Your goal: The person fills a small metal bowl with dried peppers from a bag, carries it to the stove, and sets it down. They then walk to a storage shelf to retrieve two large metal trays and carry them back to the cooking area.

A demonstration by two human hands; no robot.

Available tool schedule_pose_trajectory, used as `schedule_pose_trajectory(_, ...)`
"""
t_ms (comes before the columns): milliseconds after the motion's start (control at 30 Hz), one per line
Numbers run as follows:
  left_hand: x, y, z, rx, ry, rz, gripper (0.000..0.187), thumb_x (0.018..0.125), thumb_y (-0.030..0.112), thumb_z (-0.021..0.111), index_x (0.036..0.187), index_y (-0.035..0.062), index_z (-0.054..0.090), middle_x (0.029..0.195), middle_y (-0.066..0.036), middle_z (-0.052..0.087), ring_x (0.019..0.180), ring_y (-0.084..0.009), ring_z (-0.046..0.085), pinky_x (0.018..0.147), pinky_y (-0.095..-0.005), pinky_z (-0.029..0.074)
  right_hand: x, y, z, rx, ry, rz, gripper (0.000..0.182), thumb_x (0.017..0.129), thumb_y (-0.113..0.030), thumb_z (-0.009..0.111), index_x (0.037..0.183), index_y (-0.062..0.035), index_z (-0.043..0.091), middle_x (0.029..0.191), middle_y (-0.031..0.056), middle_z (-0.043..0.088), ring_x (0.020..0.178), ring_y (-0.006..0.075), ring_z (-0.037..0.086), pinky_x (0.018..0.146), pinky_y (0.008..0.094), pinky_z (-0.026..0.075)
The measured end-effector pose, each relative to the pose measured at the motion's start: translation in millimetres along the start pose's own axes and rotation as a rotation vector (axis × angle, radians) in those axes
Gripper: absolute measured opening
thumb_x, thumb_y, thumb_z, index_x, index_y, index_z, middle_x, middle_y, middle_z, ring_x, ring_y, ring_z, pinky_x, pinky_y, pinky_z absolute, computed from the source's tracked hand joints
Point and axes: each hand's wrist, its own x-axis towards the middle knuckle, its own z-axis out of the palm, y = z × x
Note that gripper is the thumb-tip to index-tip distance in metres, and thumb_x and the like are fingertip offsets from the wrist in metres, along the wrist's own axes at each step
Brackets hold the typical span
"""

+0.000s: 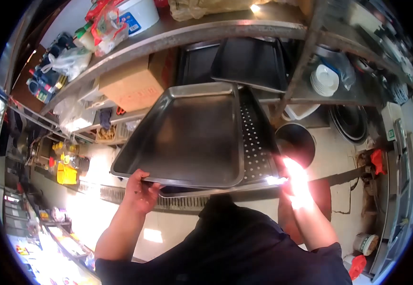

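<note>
A large metal tray (192,137) tilts in front of me, its near rim level with my hands. My left hand (142,192) grips that rim near its left corner, thumb on top. Beneath and to the right lies a perforated dark tray (256,142), partly covered by the first. My right hand (294,180) is closed on the right edge of the perforated tray, though bright glare washes out most of its fingers. Two more dark trays (251,64) rest on the shelf beyond.
Beyond the trays is a metal shelf (235,33) with a cardboard box (132,85) on its lower level. White bowls (325,80) stand at the right. A dark round pot (296,142) is below them. A yellow container (66,174) is at the left.
</note>
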Motion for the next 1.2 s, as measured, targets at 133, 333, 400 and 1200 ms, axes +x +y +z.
schedule_pose_trajectory(133, -47, -16, -18, -0.045, 0.033, 0.033, 0.02, 0.072, 0.012, 0.052, 0.089, 0.0012, 0.05, 0.084, -0.01, 0.057, 0.06, -0.0223, 0.057, 0.039, -0.015, 0.043, -75, -46, 29, 0.048, -0.098, 0.048, 0.032, 0.082, -0.007, 0.047, 0.112, 0.0015, 0.049, 0.092, 0.008, 0.055, 0.079, 0.0166, 0.056, 0.068, 0.0253, 0.048)
schedule_pose_trajectory(333, -67, -37, -43, 0.024, 0.142, 0.138, 0.023, 0.071, 0.014, 0.053, 0.089, -0.0008, 0.05, 0.083, -0.012, 0.057, 0.063, -0.0232, 0.059, 0.041, -0.0161, 0.048, -150, -58, -13, -0.106, 0.126, 0.106, 0.059, 0.06, -0.004, 0.043, 0.119, 0.0058, 0.044, 0.103, 0.013, 0.056, 0.089, 0.0211, 0.055, 0.082, 0.0299, 0.044)
schedule_pose_trajectory(400, -48, -48, -69, 0.1, 0.084, 0.174, 0.022, 0.071, 0.013, 0.052, 0.088, -0.0017, 0.051, 0.081, -0.013, 0.058, 0.062, -0.0236, 0.059, 0.043, -0.0176, 0.051, -178, -59, -35, -0.059, 0.186, 0.064, 0.057, 0.06, -0.004, 0.044, 0.115, 0.0063, 0.046, 0.101, 0.0126, 0.056, 0.092, 0.0212, 0.054, 0.083, 0.0294, 0.044)
schedule_pose_trajectory(1200, 19, -164, -122, -0.274, -0.166, 0.006, 0.019, 0.074, 0.01, 0.055, 0.092, 0.0028, 0.051, 0.082, -0.009, 0.058, 0.068, -0.0222, 0.059, 0.053, -0.0298, 0.048, -231, -58, 38, -0.052, 0.15, -0.202, 0.056, 0.063, -0.004, 0.047, 0.119, 0.0009, 0.043, 0.112, 0.0147, 0.051, 0.102, 0.0263, 0.051, 0.09, 0.0364, 0.041)
